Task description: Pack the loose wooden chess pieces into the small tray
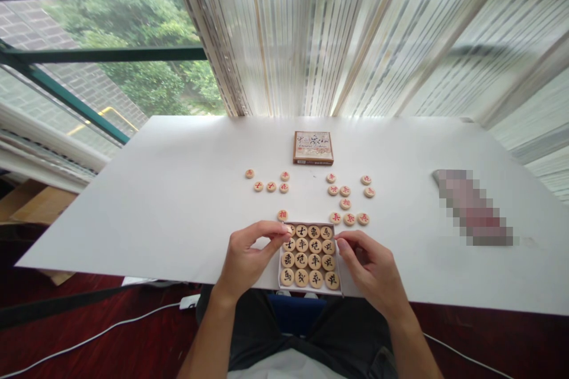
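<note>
Black-marked discs [315, 246] fill the tray [317, 291], worktop [178, 219] near edge. Left hand [249, 253], fingertips together, at tray's far-left corner, right hand [372, 263] by far-right; can't tell if either grips. Red-marked discs [345, 204] beyond, box [313, 147] toward far edge.

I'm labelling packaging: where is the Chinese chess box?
The box lies in the head view slightly right of centre, toward the far edge of the table, beyond the red-marked pieces.

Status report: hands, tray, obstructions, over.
Left hand at far left corner of white cardboard tray; right hand at right edge. Sixteen round wooden black-lettered pieces inside. Left fingertips partly cover one; round wooden red-lettered pieces beyond.
</note>
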The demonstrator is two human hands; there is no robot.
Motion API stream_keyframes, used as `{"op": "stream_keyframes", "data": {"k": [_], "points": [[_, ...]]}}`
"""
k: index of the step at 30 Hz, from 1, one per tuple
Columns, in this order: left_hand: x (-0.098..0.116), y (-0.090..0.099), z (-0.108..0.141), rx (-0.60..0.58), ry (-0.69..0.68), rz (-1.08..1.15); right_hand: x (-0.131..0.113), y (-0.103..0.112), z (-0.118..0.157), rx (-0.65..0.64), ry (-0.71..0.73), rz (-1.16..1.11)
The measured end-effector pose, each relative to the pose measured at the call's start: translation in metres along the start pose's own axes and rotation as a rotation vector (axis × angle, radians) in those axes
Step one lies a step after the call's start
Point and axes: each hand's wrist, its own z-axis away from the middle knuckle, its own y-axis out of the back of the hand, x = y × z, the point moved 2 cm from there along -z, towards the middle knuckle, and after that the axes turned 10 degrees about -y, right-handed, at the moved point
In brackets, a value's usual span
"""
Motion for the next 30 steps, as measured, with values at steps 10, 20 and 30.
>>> {"op": "stream_keyframes", "data": {"k": [10,20,30], "points": [[-0.002,-0.0044,0.0,-0.019,0.065,0.064,0.0002,0.0009,0.0001,-0.007,0.004,0.0],[0.0026,0.0003,-0.0053,-0.05,-0.002,-0.124,0.0056,0.0006,0.002,-0.023,-0.022,0.003],[-0.0015,-0.0036,-0.0043,-0.159,-0.032,-0.293,-0.0004,0.0004,0.0,-0.01,-0.002,-0.004]]}}
